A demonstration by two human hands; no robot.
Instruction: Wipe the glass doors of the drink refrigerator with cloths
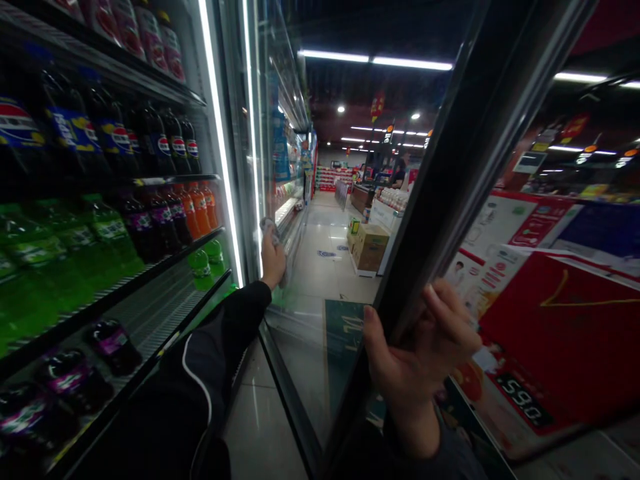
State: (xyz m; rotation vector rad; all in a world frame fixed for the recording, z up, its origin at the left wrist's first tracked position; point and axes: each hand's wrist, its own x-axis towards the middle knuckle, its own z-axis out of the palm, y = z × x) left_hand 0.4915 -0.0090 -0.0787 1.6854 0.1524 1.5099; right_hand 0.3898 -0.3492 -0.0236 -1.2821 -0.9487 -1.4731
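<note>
Cooler shelves [175, 179] hold Pepsi bottles [67, 127] above green soda bottles [45, 267]. The left hand [273, 261] closes around a gray cloth [271, 232], pressed against the open glass door [305, 353]. The right hand [420, 347] grips the door's black frame [440, 227].

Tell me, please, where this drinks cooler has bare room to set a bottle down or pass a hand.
The lower wire shelf, beside the left hand, has a bare stretch between the dark bottles and the green bottles. The shelves above are crowded with Pepsi bottles.
</note>
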